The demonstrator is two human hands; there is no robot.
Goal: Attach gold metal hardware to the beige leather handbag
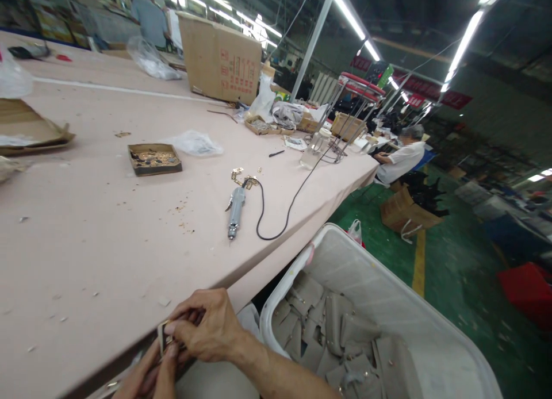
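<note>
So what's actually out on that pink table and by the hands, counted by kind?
Electric screwdriver: 1
Big carton: 1
Shallow trays of small parts: 2
White bin of grey pieces: 1
Grey piece held by both hands, left and right: 1
Total: 6

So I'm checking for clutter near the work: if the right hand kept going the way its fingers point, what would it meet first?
The right hand points left along the table's near edge. It already grips the small grey piece, with the left hand just below. Past those, only bare tabletop shows, though depth is uncertain.
</note>
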